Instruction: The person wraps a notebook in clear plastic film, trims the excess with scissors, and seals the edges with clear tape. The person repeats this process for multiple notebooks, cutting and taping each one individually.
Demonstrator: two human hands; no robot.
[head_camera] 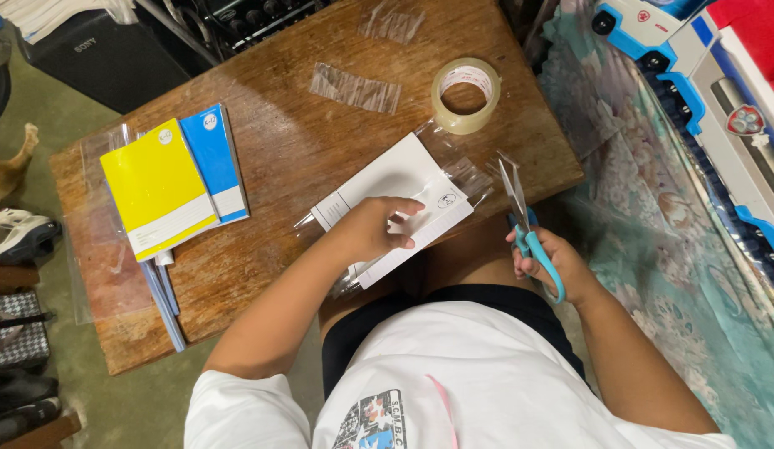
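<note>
My left hand presses flat on a white notebook that lies on a clear plastic cover sheet at the near edge of a low wooden table. My right hand grips teal-handled scissors, blades pointing up and slightly apart at the plastic's right edge, just off the table's corner. A roll of clear tape stands just beyond the notebook.
A yellow notebook and a blue notebook lie on clear plastic at the table's left. Two loose plastic strips rest farther back. A patterned teal cloth and a toy vehicle are on the right. Shoes sit at the left.
</note>
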